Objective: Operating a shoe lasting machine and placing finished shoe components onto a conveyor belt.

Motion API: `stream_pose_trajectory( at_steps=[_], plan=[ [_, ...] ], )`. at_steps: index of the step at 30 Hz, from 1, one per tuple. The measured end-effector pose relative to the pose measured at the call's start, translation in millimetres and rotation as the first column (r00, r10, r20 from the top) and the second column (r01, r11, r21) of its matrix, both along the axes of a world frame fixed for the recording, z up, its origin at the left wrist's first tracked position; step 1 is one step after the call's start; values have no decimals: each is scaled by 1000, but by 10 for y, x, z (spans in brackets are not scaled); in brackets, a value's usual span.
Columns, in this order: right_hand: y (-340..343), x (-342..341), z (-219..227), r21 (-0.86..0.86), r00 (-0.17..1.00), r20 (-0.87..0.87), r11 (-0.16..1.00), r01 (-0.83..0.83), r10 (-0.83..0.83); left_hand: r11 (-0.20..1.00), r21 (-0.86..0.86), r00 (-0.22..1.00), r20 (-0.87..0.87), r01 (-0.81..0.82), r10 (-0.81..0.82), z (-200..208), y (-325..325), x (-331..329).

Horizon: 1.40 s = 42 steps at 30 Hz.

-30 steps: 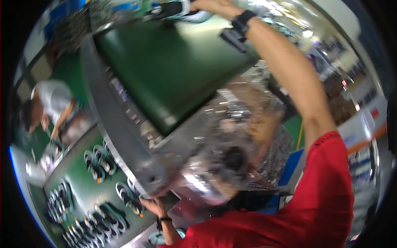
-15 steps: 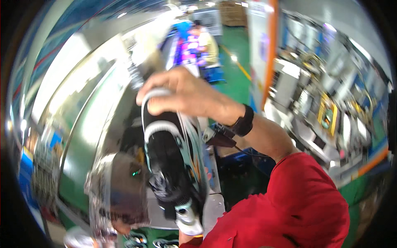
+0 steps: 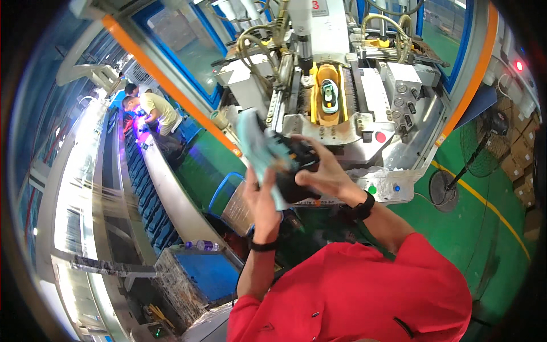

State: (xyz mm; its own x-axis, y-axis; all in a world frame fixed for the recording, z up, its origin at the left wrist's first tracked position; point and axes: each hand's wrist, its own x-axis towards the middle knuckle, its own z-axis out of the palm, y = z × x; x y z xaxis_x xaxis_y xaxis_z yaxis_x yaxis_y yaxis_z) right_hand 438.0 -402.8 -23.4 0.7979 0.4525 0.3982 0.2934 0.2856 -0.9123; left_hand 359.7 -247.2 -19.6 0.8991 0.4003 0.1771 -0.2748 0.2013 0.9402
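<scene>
A black sneaker with a pale mint sole [image 3: 259,139] is held up in front of the machine, tilted and smeared by motion. My left hand [image 3: 262,196] grips it from below, along the pale sole side. On the other side my right hand [image 3: 326,174] has its fingers and thumb around the black upper. Beyond both hands, a mint, black and white shoe-shaped piece [image 3: 329,97] lies in a yellow cradle [image 3: 313,102] in the machine. Neither hand touches the cradle.
The machine's front panel [image 3: 347,191] carries coloured buttons. An orange-edged frame [image 3: 171,85] flanks the left side. A long conveyor [image 3: 142,188] runs along the left, with a plastic bottle [image 3: 202,245] at its near end. A co-worker [image 3: 156,114] bends over it. A floor fan [image 3: 484,125] stands right.
My view has swung right, from the conveyor to the machine. The sneaker has gone from hanging lengthwise under my right hand to being held between both hands before the machine.
</scene>
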Motion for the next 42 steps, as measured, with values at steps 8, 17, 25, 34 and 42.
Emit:
stream_pose_trajectory(
  at_steps=[8, 17, 25, 34, 42],
  plan=[
    [-1468, 784, -460, -76, 733, -293, 779, 622, -614, 895, 112, 876, -288, 433, -388, -718, -802, 2172],
    [-2188, 788, -375, -227, 327, -168, 359, 905, -930, 655, 685, 871, -484, 318, 84, -1806, -891, 4445],
    [-2366, 1696, -319, -403, 311, 115, 242, 882, -943, 881, 349, 741, -672, 319, -2, -1744, -903, 4585],
    [-1291, 4127, -558, -878, 812, 172, 286, 383, -559, 812, -456, 635, -517, 364, -574, -532, 37, 2249],
    [6, 4419, -1732, -867, 709, 377, 43, 497, -595, 962, -269, 843, -528, -56, -99, -187, 860, 704]
  ],
)
